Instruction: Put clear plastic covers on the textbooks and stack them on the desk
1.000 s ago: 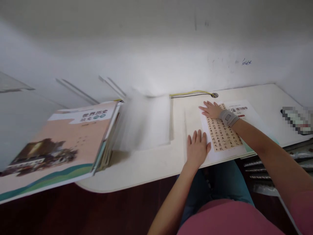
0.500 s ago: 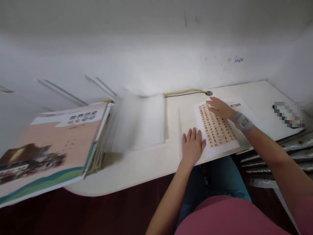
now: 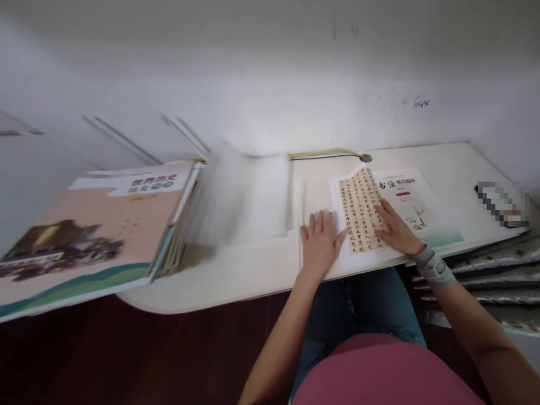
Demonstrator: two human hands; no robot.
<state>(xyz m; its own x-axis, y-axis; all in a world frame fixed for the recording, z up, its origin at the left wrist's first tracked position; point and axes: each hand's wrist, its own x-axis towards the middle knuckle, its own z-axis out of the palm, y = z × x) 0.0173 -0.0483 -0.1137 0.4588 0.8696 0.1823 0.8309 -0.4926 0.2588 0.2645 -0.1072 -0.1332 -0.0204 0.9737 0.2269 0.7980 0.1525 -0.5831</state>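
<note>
A calligraphy workbook point(image 3: 415, 197) lies on the desk, its white title cover visible at right. Over its left part lies a sheet printed with columns of brush characters on tan point(image 3: 358, 211); that sheet's upper right edge curls up. My left hand point(image 3: 319, 244) rests flat with spread fingers along the sheet's left side, where a faint pale edge shows beneath it. My right hand point(image 3: 396, 228), with a grey band on its wrist, lies over the right edge of the printed columns, fingers stretched and apart.
Left on the desk point(image 3: 236, 273) stands a stack of books topped by a world history atlas point(image 3: 97, 219). Beside it are blurred whitish translucent sheets point(image 3: 253, 197). A blurred-out phone-like object point(image 3: 502, 203) lies far right. A yellow cable point(image 3: 324, 152) runs along the wall.
My right hand has slid from the top of the printed sheet down toward me and right, uncovering the workbook's title. My left hand stays flat at the left side. The view has shifted slightly.
</note>
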